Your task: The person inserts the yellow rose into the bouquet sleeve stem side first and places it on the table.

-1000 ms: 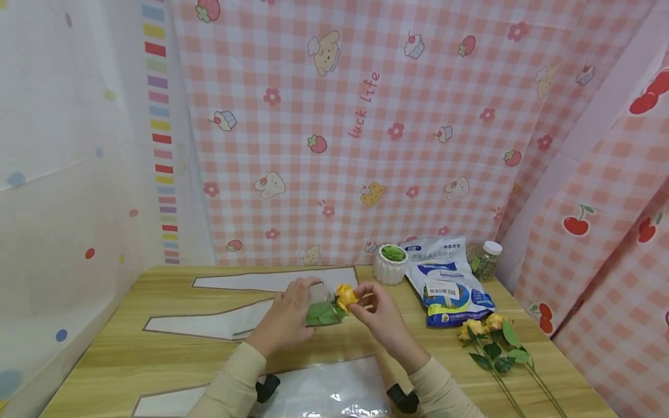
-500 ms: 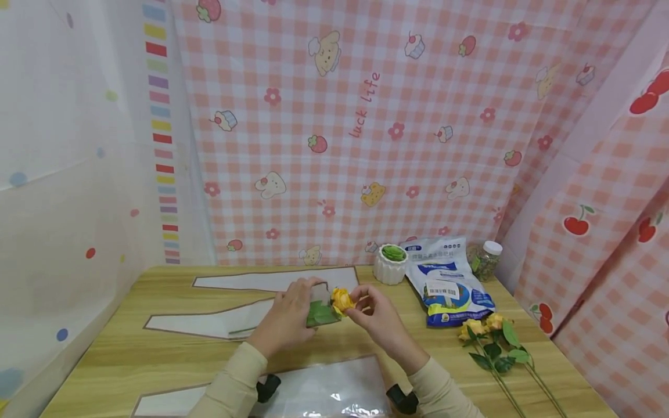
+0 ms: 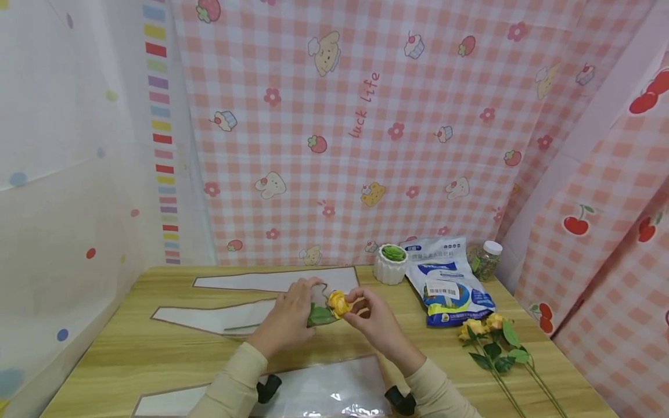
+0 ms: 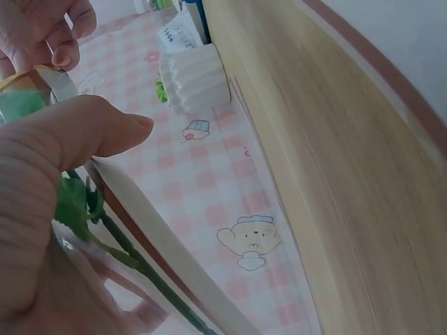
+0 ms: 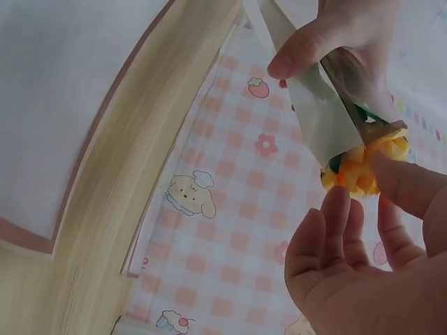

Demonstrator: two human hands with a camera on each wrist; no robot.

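My left hand [image 3: 286, 316] grips a tapered flower sleeve [image 3: 190, 318], clear and white with a brown border, around its wide end. Inside lies a single yellow rose [image 3: 338, 303], its bloom at the wide mouth and green leaves [image 3: 320, 315] just behind. In the left wrist view the green stem [image 4: 150, 269] runs down the sleeve, past my thumb. With the fingertips of my right hand [image 3: 384, 325] I pinch the bloom, which the right wrist view shows as ruffled petals [image 5: 363, 167] right at the sleeve's edge.
Two more yellow roses [image 3: 492, 351] lie at the right. Behind them are a blue-and-white bag [image 3: 444, 281], a lidded jar [image 3: 487, 264] and a ribbed white pot [image 3: 390, 270] with green contents. One flat sleeve [image 3: 277, 281] lies at the back, another plastic sleeve [image 3: 334, 383] in front.
The rose bloom has moved left and slightly down, toward the sleeve's mouth, my right hand with it. Its stem end has slid farther left, and the sleeve's narrow tip has shifted slightly up and right.
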